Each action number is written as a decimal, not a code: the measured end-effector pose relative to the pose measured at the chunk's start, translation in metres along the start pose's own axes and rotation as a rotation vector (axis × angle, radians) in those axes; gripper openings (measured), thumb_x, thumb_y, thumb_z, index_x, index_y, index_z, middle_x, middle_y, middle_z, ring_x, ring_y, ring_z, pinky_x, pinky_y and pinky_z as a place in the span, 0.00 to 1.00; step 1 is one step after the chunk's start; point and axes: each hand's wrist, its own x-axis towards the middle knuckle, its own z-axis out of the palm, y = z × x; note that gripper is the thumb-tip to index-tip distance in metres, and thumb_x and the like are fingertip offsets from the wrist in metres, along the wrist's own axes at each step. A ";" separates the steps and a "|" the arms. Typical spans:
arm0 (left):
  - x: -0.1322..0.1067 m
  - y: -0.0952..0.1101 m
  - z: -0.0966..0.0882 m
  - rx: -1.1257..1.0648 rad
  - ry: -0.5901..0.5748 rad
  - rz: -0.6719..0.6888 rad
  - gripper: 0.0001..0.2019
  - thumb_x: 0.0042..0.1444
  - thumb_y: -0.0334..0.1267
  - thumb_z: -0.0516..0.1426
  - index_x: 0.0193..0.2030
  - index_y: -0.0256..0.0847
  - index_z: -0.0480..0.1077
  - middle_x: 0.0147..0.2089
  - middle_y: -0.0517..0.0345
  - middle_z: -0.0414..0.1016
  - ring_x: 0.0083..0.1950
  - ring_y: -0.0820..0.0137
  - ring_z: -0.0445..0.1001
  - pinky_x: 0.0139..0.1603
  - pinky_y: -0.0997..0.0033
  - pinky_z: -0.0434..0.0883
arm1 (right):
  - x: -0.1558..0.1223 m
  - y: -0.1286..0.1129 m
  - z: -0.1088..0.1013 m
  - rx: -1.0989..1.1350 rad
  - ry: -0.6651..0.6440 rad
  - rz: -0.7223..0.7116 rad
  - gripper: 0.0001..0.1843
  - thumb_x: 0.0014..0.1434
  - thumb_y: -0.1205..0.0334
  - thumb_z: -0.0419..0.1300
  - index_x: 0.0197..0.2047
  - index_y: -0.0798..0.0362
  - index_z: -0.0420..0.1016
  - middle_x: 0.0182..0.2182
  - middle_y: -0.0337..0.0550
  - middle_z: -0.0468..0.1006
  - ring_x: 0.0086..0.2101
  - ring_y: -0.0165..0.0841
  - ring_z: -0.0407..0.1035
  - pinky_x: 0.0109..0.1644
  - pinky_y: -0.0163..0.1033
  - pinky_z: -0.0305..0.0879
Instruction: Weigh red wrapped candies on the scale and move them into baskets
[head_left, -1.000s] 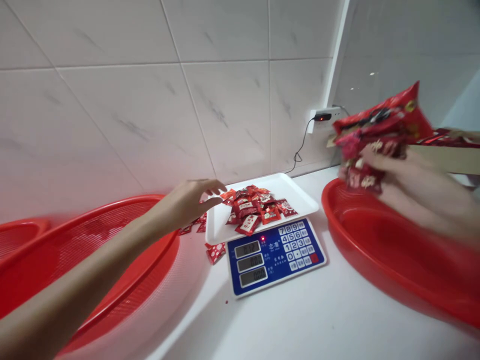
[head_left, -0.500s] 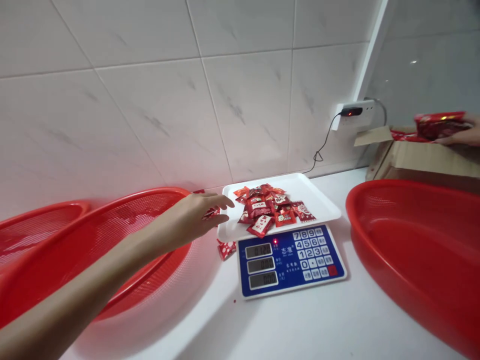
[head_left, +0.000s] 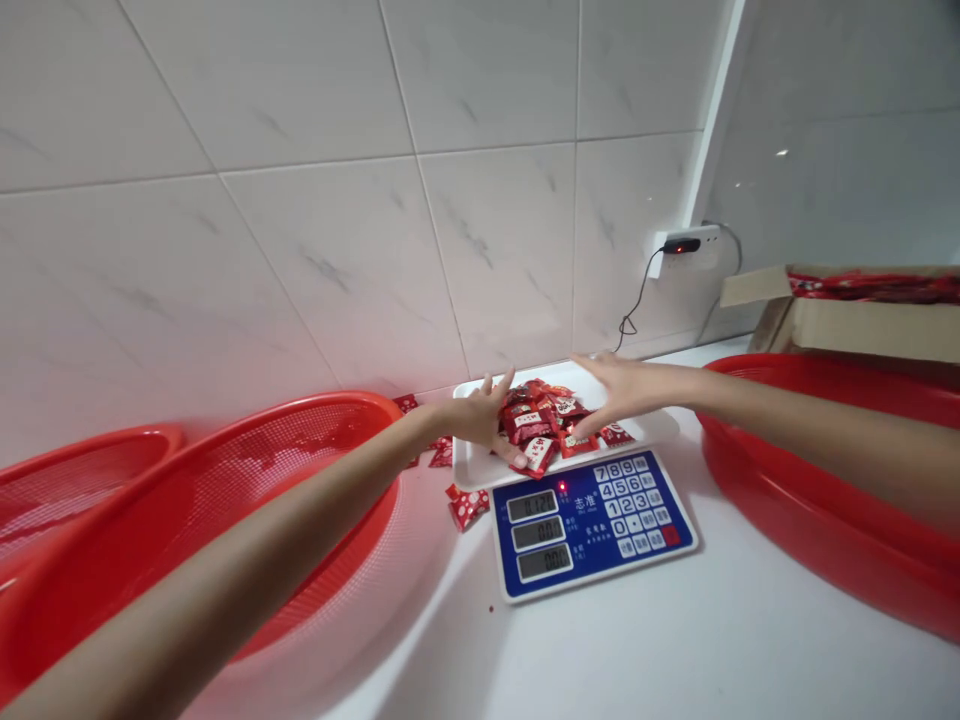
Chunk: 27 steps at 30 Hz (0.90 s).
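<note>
A heap of small red candy packets [head_left: 534,425] lies on the white tray [head_left: 472,463] of a blue digital scale [head_left: 596,525]. My left hand [head_left: 484,418] is at the heap's left side, fingers spread, with the thumb by the front packets. From the right, my right hand [head_left: 615,388] reaches over the tray with thumb and fingers apart. Nothing is held in either hand. Whether the fingertips touch the packets I cannot tell. More red packets [head_left: 466,506] lie on the table just left of the scale.
Red mesh baskets [head_left: 360,412] stand at the left. A large red basin [head_left: 757,480] is on the right, under my right forearm. Behind it is an open cardboard box [head_left: 885,330] holding red packages [head_left: 877,288]. A black cable [head_left: 637,300] runs from the wall socket [head_left: 686,250] towards the scale.
My right hand has left the red package at the box and come over to the tray. My left hand has moved right, from the tray's edge to the heap.
</note>
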 end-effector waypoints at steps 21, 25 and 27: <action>0.023 0.001 0.027 -0.179 0.365 0.128 0.36 0.50 0.42 0.67 0.65 0.40 0.61 0.54 0.47 0.70 0.53 0.55 0.71 0.56 0.52 0.69 | 0.052 -0.019 0.040 0.378 -0.064 -0.041 0.32 0.42 0.70 0.68 0.53 0.55 0.72 0.39 0.44 0.79 0.35 0.36 0.73 0.34 0.36 0.68; 0.024 0.006 0.029 -0.251 0.431 0.177 0.20 0.57 0.39 0.64 0.55 0.38 0.67 0.49 0.52 0.73 0.50 0.60 0.73 0.53 0.53 0.71 | 0.047 -0.023 0.040 0.378 0.037 -0.041 0.19 0.41 0.70 0.68 0.40 0.55 0.76 0.35 0.42 0.79 0.38 0.37 0.73 0.38 0.35 0.65; 0.020 0.007 0.026 -0.288 0.454 0.194 0.20 0.55 0.37 0.65 0.53 0.38 0.67 0.47 0.53 0.74 0.48 0.60 0.73 0.51 0.55 0.71 | 0.043 -0.023 0.035 0.398 0.052 -0.043 0.19 0.41 0.71 0.68 0.40 0.55 0.77 0.33 0.41 0.79 0.38 0.37 0.73 0.38 0.35 0.65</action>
